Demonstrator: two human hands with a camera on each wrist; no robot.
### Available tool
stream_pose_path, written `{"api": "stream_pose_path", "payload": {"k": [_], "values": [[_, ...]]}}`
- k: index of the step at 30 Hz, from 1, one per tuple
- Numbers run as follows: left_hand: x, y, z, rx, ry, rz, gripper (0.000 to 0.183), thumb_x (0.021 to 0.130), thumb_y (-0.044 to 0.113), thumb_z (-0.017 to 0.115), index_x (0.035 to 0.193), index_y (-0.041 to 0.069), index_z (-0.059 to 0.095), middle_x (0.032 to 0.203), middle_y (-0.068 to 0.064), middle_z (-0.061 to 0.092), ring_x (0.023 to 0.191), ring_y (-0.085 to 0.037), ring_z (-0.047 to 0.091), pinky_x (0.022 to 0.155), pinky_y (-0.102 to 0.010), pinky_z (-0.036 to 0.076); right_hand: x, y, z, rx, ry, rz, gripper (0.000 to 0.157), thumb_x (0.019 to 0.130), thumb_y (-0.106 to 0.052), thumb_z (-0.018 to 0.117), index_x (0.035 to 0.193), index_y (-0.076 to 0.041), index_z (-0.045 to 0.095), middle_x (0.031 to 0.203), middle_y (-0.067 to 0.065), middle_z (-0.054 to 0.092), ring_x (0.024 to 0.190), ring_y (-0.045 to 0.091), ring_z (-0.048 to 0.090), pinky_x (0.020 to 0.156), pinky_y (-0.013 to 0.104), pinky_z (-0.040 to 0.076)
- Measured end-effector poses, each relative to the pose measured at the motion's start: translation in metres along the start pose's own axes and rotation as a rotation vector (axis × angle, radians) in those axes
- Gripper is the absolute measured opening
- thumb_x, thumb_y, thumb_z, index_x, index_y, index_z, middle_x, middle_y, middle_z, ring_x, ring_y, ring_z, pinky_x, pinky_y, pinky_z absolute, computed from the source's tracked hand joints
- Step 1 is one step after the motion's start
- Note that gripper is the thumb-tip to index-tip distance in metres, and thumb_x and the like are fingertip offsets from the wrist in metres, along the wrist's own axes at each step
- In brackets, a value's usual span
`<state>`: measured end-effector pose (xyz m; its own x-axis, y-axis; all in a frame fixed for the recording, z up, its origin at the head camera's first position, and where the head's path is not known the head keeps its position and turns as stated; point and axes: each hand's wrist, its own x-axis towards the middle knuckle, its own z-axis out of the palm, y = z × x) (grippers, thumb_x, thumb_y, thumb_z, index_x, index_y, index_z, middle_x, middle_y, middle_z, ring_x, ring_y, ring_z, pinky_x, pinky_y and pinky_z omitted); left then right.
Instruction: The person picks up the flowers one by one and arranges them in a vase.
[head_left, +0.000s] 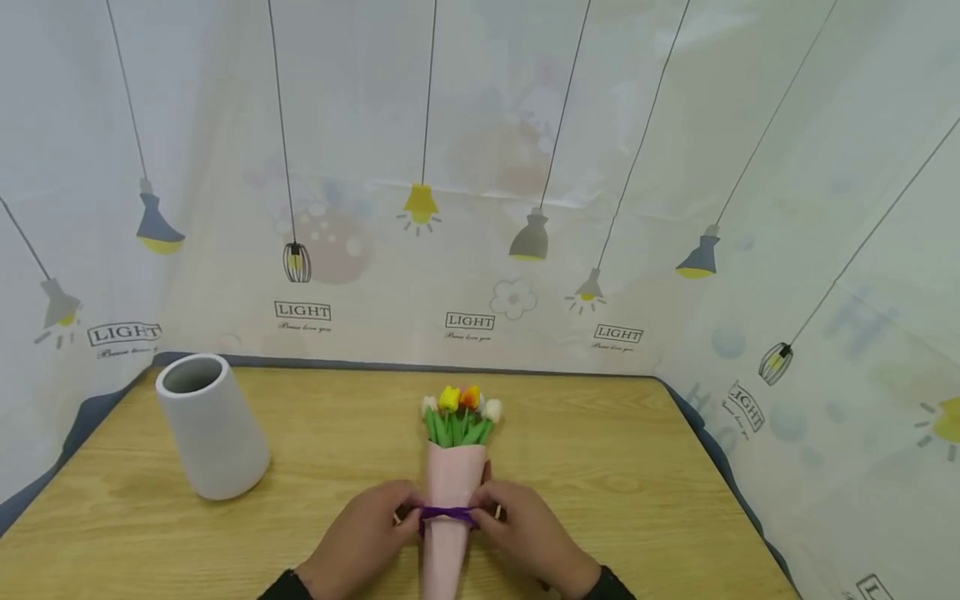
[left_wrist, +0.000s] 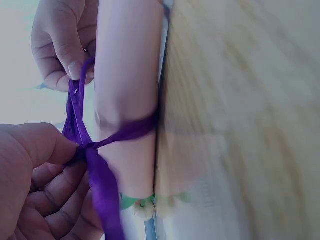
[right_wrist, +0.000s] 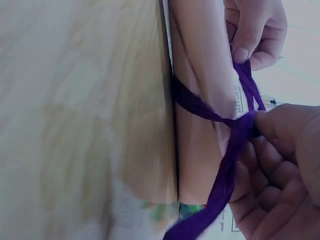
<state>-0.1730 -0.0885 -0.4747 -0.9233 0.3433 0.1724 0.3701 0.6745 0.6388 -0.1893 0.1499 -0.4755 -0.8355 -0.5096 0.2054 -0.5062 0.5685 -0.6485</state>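
A bouquet of tulips (head_left: pixel 459 412), with white, yellow and orange heads, lies on the table in a pink paper wrap (head_left: pixel 455 471). Around the wrap's middle runs a purple ribbon (head_left: pixel 447 513). On the left side my left hand (head_left: pixel 370 529) pinches the ribbon between thumb and fingers, and my right hand (head_left: pixel 527 531) pinches it on the right. Both wrist views show the purple ribbon (left_wrist: pixel 105 192) looped above the paper, with loose tails hanging down. Whether a knot is formed, I cannot tell.
A white tapered vase (head_left: pixel 217 437) stands upright on the left part of the wooden table (head_left: pixel 600 433). Behind the table hangs a pale curtain (head_left: pixel 360 125) printed with lamps and the word LIGHT; it also covers both sides.
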Motion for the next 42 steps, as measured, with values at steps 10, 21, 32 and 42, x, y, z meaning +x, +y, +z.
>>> {"api": "stream_pose_path", "payload": {"k": [10,21,32,42], "values": [[-0.004,-0.003,-0.005,0.028,0.016,-0.084,0.011,0.085,0.016,0.061,0.093,0.022,0.066,0.085,0.01,0.06,0.073,-0.001,0.049,0.061,-0.025,0.048,-0.01,0.015,-0.006,0.122,0.034,0.011,0.019,0.08,-0.003,0.064,0.086,-0.021,0.063,0.086,-0.002,0.063,0.073,0.01,0.055,0.06,0.024,0.053],[-0.003,0.0,-0.007,-0.007,0.1,-0.095,0.022,0.084,0.011,0.062,0.105,0.016,0.065,0.091,0.008,0.063,0.078,0.0,0.053,0.064,-0.024,0.052,-0.009,0.008,-0.01,0.363,-0.029,0.097,0.016,0.086,-0.008,0.063,0.101,-0.013,0.064,0.099,0.003,0.068,0.089,0.016,0.06,0.077,0.031,0.054],[-0.01,-0.011,-0.013,-0.013,0.189,-0.17,0.029,0.081,0.011,0.067,0.108,0.02,0.066,0.083,0.012,0.06,0.072,0.001,0.051,0.062,-0.021,0.051,-0.014,0.017,-0.015,0.232,-0.003,0.157,0.013,0.084,-0.025,0.069,0.096,-0.023,0.065,0.091,-0.001,0.07,0.08,0.011,0.059,0.068,0.027,0.052],[-0.026,-0.023,-0.032,0.088,0.03,-0.247,0.022,0.079,0.012,0.064,0.1,0.019,0.067,0.083,0.01,0.054,0.072,-0.004,0.048,0.067,-0.027,0.049,-0.031,0.039,-0.033,-0.008,-0.026,0.189,0.014,0.082,-0.014,0.067,0.092,-0.023,0.063,0.084,-0.009,0.062,0.075,0.006,0.054,0.065,0.026,0.051]]}}
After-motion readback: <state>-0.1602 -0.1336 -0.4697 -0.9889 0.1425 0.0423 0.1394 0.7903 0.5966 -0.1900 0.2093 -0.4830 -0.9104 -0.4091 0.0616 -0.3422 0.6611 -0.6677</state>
